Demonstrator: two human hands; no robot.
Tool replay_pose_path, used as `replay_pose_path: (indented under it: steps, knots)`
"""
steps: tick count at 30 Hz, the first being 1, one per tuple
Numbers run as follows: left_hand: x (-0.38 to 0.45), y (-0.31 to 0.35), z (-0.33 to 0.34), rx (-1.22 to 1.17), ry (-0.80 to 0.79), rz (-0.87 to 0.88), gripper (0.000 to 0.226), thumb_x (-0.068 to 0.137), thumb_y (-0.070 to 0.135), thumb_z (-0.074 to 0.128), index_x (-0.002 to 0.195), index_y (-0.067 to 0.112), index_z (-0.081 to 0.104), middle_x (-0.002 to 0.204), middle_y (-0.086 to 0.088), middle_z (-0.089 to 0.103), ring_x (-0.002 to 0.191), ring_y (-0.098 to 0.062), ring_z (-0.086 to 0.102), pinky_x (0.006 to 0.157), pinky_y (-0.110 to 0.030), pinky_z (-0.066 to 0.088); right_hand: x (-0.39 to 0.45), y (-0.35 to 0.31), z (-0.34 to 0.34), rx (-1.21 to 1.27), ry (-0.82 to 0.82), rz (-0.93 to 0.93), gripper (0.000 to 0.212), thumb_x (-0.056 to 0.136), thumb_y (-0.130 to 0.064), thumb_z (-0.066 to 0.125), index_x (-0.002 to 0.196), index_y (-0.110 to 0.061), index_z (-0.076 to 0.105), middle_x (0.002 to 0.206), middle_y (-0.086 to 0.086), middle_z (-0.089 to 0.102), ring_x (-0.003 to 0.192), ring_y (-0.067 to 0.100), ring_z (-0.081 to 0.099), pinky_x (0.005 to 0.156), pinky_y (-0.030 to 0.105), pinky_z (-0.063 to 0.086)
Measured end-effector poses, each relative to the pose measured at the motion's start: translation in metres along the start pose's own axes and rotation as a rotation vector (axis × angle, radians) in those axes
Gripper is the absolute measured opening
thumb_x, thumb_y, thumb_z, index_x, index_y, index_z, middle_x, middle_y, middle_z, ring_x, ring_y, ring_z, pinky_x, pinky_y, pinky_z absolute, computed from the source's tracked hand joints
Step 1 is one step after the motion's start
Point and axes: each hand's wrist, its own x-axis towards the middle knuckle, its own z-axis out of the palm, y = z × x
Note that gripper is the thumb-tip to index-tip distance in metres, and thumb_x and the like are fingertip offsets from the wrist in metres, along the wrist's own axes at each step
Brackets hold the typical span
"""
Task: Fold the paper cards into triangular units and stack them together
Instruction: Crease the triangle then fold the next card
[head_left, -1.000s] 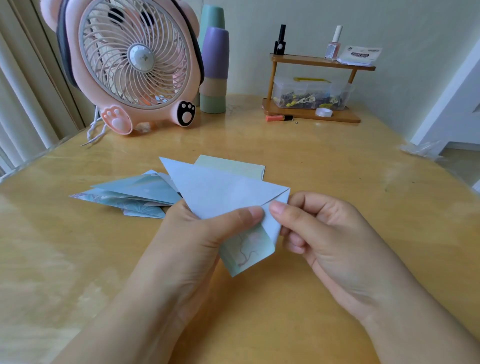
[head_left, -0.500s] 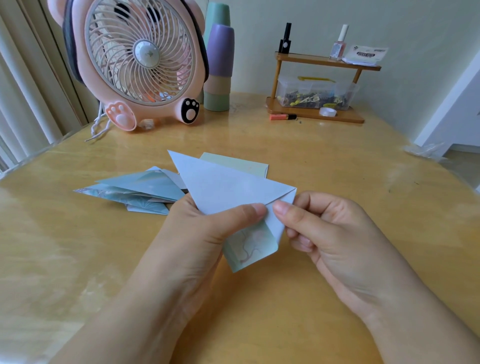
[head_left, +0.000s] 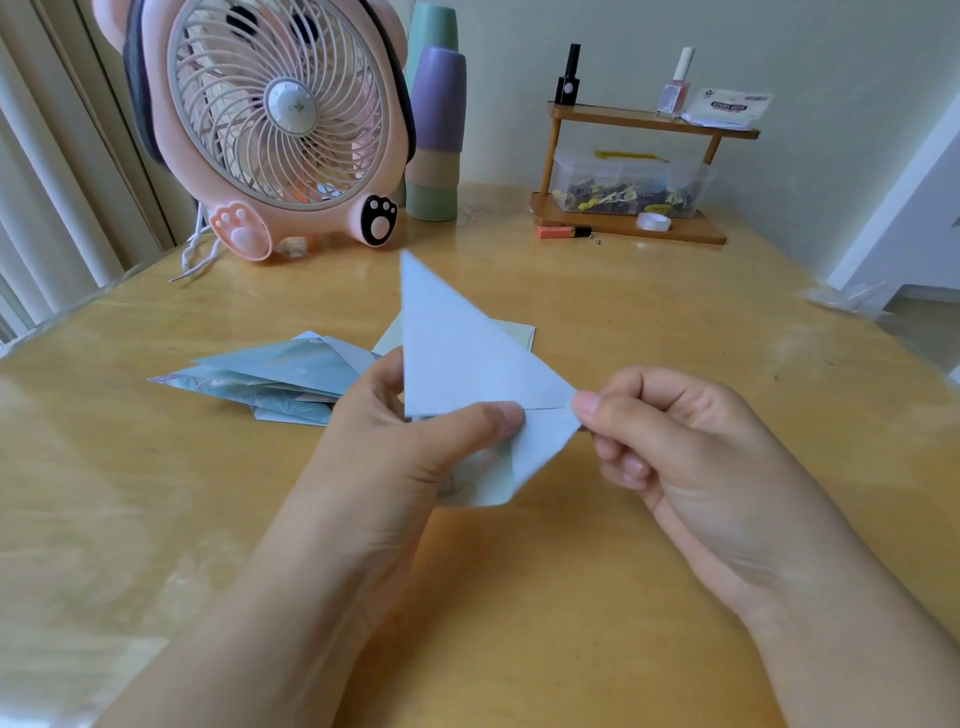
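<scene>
While a half-folded paper card (head_left: 457, 358) is held up above the middle of the bench (head_left: 675, 322), two bare hands work on it. It is pale blue and already shaped as a triangle, its sharp tip pointing away toward the far edge, with a small flap hanging below a crease line. The left hand (head_left: 415, 457) grips the card from below, thumb laid flat across the crease and fingers curled behind the paper, most likely to pin the fold so that it cannot spring open. The right hand (head_left: 670, 441) pinches the card's right corner between thumb tip and forefinger, the other fingers curled loosely into the palm; this looks like a hold for steering the lower flap into its next fold. Both forearms reach in from the near edge, wrists raised, so the card hangs in the air rather than resting on the wood.

Just behind the left hand, toward the left side of the bench, lies a stack of folded triangles (head_left: 270, 374) in blue patterned paper, fanned and overlapping. A pale green flat card (head_left: 519, 335) lies partly hidden behind the raised triangle. At the far left corner stands a pink fan (head_left: 275, 114), with stacked cups (head_left: 436, 124) beside it and a small wooden shelf (head_left: 634, 171) at the far right
</scene>
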Motion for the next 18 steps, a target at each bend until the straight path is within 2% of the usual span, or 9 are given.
replay_pose_path:
  steps: [3,5,7,9,13,16,18]
  knots:
    - [0.001,0.002,-0.004,0.082,0.035,-0.048,0.053,0.051,0.008,0.076,0.102,0.018,0.063,0.091,-0.015,0.074,0.084,-0.036,0.071,0.09,-0.052,0.051,-0.001,-0.001,-0.004,-0.136,-0.083,0.075,0.019,0.065,-0.025,0.069,0.05,-0.017,0.059,0.053,-0.001,0.044,0.048,0.008,0.032,0.049,0.02,0.026]
    - [0.002,0.003,-0.007,0.252,0.041,-0.09,0.061,0.043,0.015,0.081,0.101,0.026,0.063,0.089,-0.01,0.074,0.083,-0.033,0.071,0.091,-0.053,0.051,-0.001,0.0,-0.007,-0.288,-0.108,0.114,0.021,0.067,-0.028,0.077,0.054,-0.017,0.063,0.052,-0.004,0.048,0.047,0.008,0.034,0.05,0.02,0.027]
    - [0.001,0.005,-0.009,0.392,0.04,-0.136,0.065,0.037,0.023,0.081,0.099,0.031,0.062,0.086,-0.005,0.074,0.081,-0.028,0.071,0.088,-0.052,0.053,-0.002,0.002,-0.007,-0.418,-0.132,0.164,0.019,0.069,-0.031,0.075,0.06,-0.016,0.068,0.053,-0.007,0.052,0.048,0.006,0.038,0.053,0.02,0.029]
    - [-0.001,0.01,-0.011,0.526,0.039,-0.171,0.064,0.042,0.024,0.083,0.101,0.034,0.06,0.081,-0.001,0.072,0.077,-0.024,0.07,0.084,-0.047,0.055,-0.003,0.003,-0.004,-0.506,-0.174,0.21,0.018,0.07,-0.035,0.07,0.064,-0.018,0.071,0.053,-0.009,0.055,0.047,0.002,0.041,0.052,0.017,0.031]
    - [-0.013,0.022,-0.017,0.76,0.008,-0.252,0.065,0.064,0.02,0.084,0.111,0.042,0.045,0.091,0.001,0.06,0.081,-0.019,0.064,0.076,-0.037,0.057,-0.011,-0.001,0.005,-0.653,-0.268,0.256,0.02,0.072,-0.042,0.069,0.065,-0.024,0.072,0.053,-0.01,0.059,0.047,0.004,0.044,0.053,0.021,0.034]
    - [-0.018,0.028,-0.02,0.911,-0.042,-0.288,0.064,0.065,0.022,0.082,0.112,0.042,0.043,0.091,0.003,0.061,0.083,-0.02,0.064,0.079,-0.039,0.057,-0.02,-0.003,0.008,-0.812,-0.194,0.064,0.017,0.068,-0.041,0.077,0.068,-0.026,0.069,0.057,-0.016,0.057,0.048,-0.001,0.045,0.05,0.016,0.037]
    - [-0.016,0.029,-0.019,1.061,-0.063,-0.296,0.065,0.065,0.026,0.081,0.114,0.04,0.041,0.091,0.006,0.058,0.086,-0.019,0.063,0.081,-0.04,0.056,-0.028,-0.001,0.01,-0.874,-0.221,-0.153,0.009,0.07,-0.029,0.078,0.07,-0.029,0.069,0.076,-0.02,0.061,0.067,-0.006,0.054,0.062,0.009,0.04]
